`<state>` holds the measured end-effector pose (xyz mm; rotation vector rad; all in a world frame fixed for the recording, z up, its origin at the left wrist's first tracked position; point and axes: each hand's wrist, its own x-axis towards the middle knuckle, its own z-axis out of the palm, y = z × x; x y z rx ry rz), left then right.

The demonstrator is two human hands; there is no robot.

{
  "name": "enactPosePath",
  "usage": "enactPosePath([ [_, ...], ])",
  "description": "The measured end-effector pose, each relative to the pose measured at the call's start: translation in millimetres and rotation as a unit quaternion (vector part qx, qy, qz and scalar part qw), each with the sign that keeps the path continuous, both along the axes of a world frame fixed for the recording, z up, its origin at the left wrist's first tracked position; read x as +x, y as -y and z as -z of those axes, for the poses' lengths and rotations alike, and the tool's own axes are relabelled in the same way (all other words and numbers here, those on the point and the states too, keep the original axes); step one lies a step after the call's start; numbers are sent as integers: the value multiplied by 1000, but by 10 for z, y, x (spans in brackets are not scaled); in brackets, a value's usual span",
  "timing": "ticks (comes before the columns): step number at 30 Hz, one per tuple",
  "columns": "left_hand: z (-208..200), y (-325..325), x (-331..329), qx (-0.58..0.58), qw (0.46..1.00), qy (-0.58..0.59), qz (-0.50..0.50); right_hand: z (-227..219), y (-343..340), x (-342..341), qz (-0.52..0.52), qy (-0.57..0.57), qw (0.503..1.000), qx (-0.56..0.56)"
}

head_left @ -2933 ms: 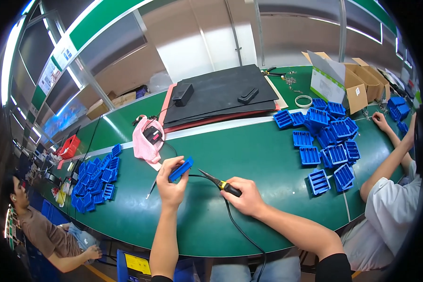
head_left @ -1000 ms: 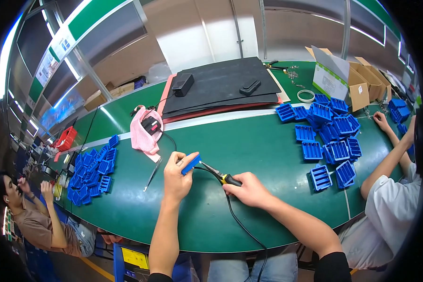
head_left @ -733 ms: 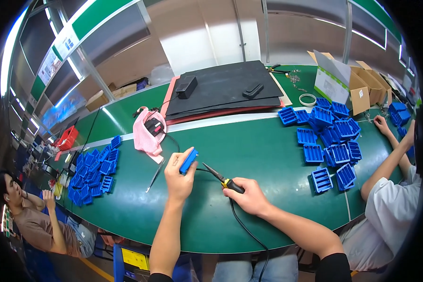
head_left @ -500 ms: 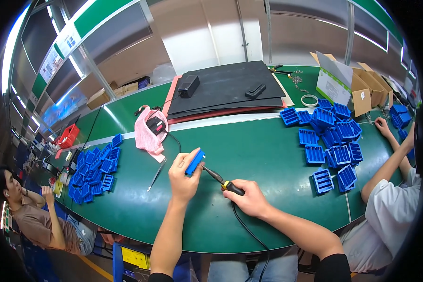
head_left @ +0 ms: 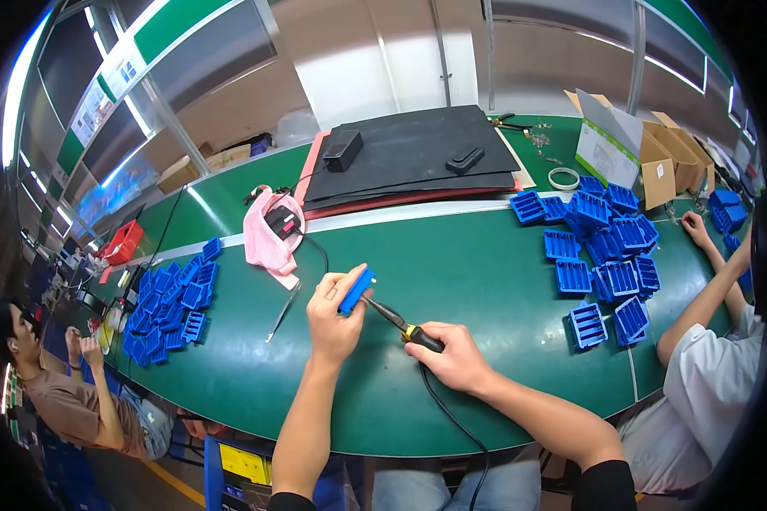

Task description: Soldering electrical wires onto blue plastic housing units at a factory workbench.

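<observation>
My left hand (head_left: 334,319) grips a small blue slotted plastic case (head_left: 357,291) above the green table, tilted on edge between thumb and fingers. My right hand (head_left: 452,353) is closed round the black and yellow handle of a soldering iron (head_left: 418,335). The iron's metal shaft points up and left to the case's lower side; whether its tip touches is too small to tell. A black cord (head_left: 439,400) runs from the handle down past the table's front edge. Tweezers (head_left: 283,312) lie left of my left hand, beside a pink cloth (head_left: 268,238) with a black device on it.
Blue cases lie heaped at left (head_left: 170,302) and right (head_left: 609,243). Black sheets (head_left: 409,162) bear a black box (head_left: 343,151). Pliers (head_left: 510,123), a tape ring (head_left: 563,178) and an open carton (head_left: 609,149) stand behind. Co-workers sit at left (head_left: 85,400) and right (head_left: 712,383).
My hands, the blue case and the iron hold nearly the same place. The co-worker at left has brought both hands together in front. The view has shifted very slightly.
</observation>
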<state>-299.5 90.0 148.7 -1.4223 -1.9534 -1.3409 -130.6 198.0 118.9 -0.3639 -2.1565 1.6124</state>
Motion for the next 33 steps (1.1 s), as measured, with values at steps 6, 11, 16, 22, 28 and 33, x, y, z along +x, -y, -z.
enactPosePath([
  [6,-4,18,31,-2,999,49,10,30,30,0,0,-7,1000,12],
  [11,-1,-6,23,-7,999,26,17,5,15,8,-11,1,1000,5],
  [16,-32,26,16,-9,999,46,27,32,40,-25,-17,-15,1000,19],
  [22,-18,26,40,-2,999,35,13,35,72,-6,-28,10,1000,4],
  [28,-9,20,66,6,998,63,5,-20,103,-1,-24,16,999,-21],
  [33,20,-11,54,20,999,31,-27,53,73,-15,-11,5,1000,1],
])
